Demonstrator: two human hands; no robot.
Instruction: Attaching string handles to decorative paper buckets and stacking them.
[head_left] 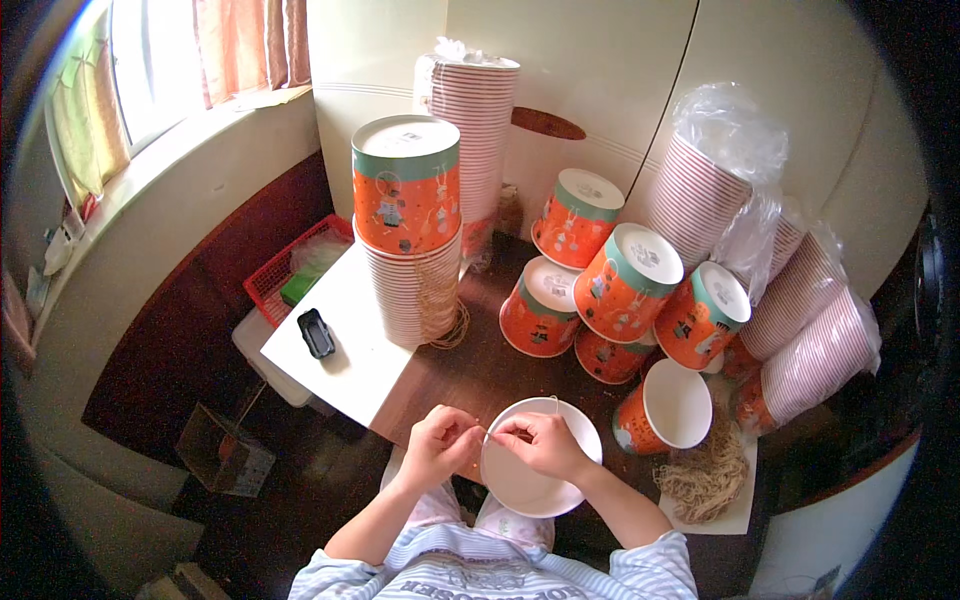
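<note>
Head view, looking down at a seated person. Dark floor (pixel 480 370), bearing a leaning pile of orange paper buckets (pixel 625 285) and plastic-wrapped sleeves of nested buckets (pixel 700 195). White tabletop (pixel 345 345) at left, carrying a tall bucket stack (pixel 408 230) and a small black tray (pixel 317 333). Tangle of tan string (pixel 705 478) on a white sheet at right. White paper bucket (pixel 530 480), mouth upward, in front of the person's lap. Right hand (pixel 545 443) rests on its near rim, fingers pinched narrow. Left hand (pixel 440 445) just beside the rim, fingers likewise pinched; a thin thread between the two hands is barely visible.
</note>
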